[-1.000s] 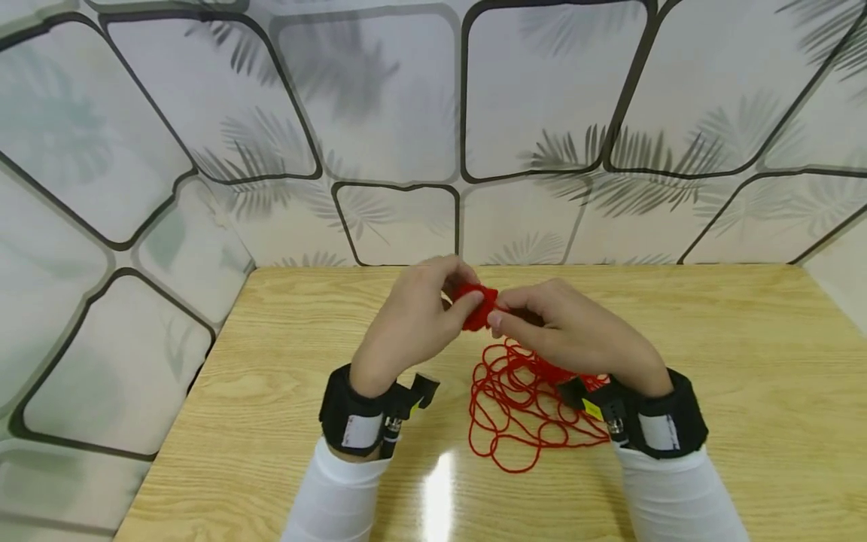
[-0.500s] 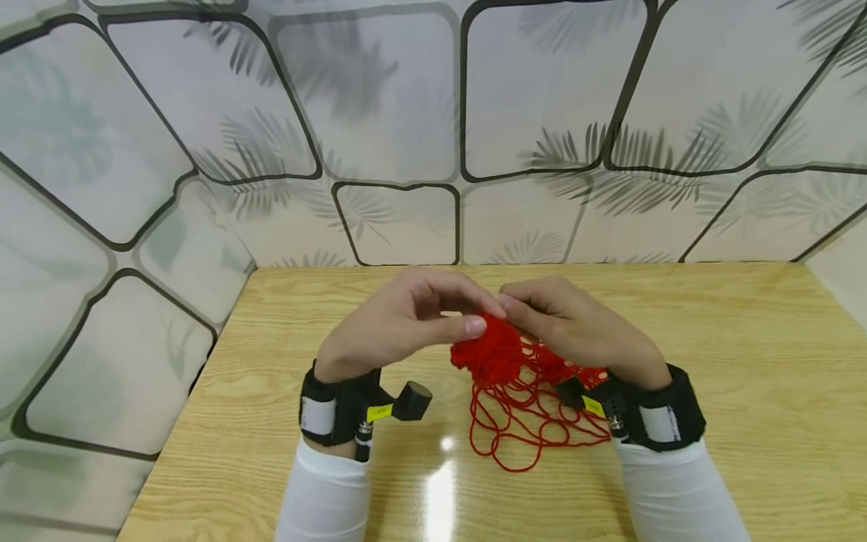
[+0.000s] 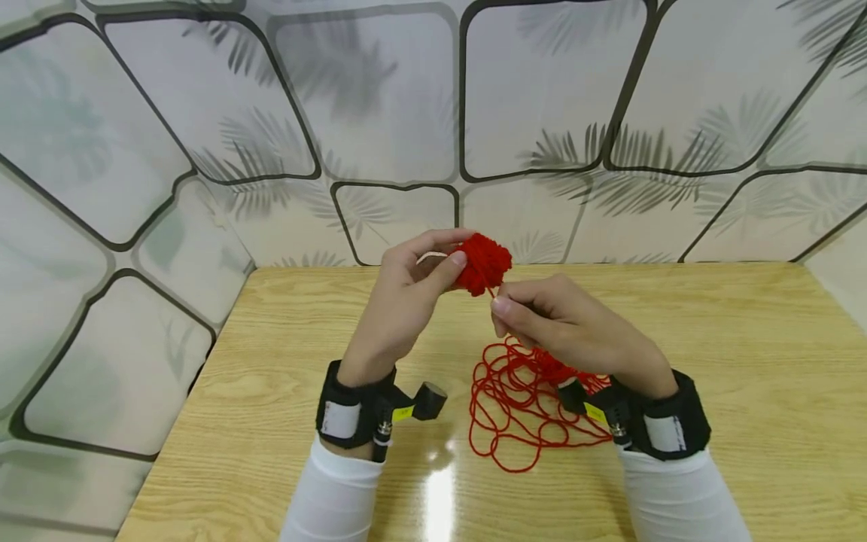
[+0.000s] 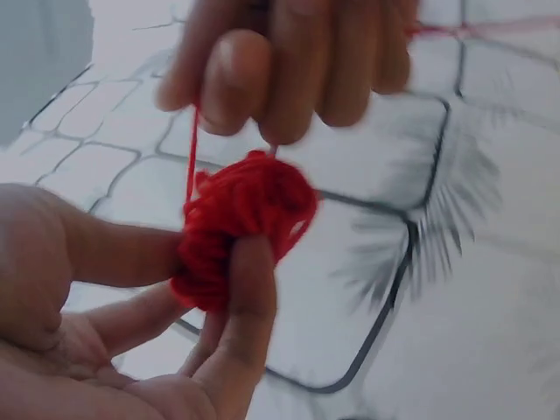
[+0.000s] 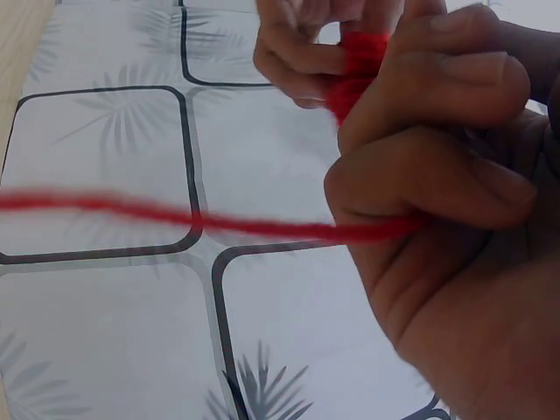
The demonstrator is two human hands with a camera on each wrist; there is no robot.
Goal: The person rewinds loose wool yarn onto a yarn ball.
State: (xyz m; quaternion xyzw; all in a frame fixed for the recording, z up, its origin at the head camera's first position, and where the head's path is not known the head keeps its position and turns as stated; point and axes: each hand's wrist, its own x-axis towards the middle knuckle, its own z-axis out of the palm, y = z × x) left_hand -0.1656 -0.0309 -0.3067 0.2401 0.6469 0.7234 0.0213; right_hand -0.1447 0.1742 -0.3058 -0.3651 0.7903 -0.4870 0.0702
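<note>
A small ball of red yarn (image 3: 485, 263) is held up above the table by my left hand (image 3: 413, 297), thumb on the near side and fingers behind it. My right hand (image 3: 576, 324) pinches the yarn strand (image 4: 193, 157) that runs a short way from the ball to its thumb and forefinger. In the right wrist view, the yarn's tail (image 5: 262, 229) comes out from under the curled little-finger side of that hand. Below the right hand, a loose heap of looped red yarn (image 3: 515, 410) lies on the table, partly hidden by the hand and wrist camera.
The wooden table (image 3: 271, 421) reaches back to a wall (image 3: 393, 98) with a printed pattern of outlined panels and leaves. Each wrist carries a black strap with a small camera (image 3: 430, 401). A bright light reflection shows on the table between the forearms.
My left hand dips with the yarn ball, then lifts it higher than before, turning it. The right hand stays nearly in place, pinching the strand. The heap lies almost unchanged.
</note>
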